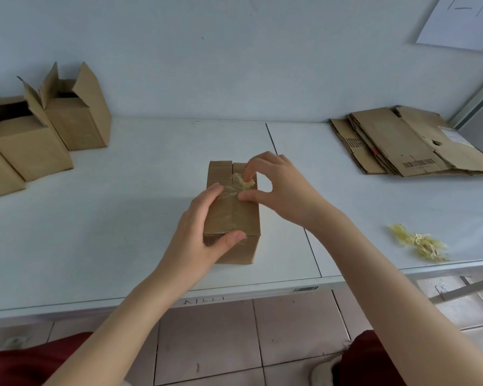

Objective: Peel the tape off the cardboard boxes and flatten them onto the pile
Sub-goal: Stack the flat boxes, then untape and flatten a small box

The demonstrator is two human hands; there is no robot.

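Right grip [285, 190] is pinched on a crumpled strip of clear yellowish tape [244, 183] atop the small brown cardboard box [250, 247], held directly beneath by the curled left grip [204, 232] on the white table [123, 218]; the thin tape could be torn short if jerked.

matt brown cardboard box [232, 215], glossy clear tape [241, 183], smooth white table [123, 218].

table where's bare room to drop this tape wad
Bare table lies between the open boxes and the taped box, and again between that box and the tape scraps. It is crowded at far left with boxes and at far right with the flattened pile.
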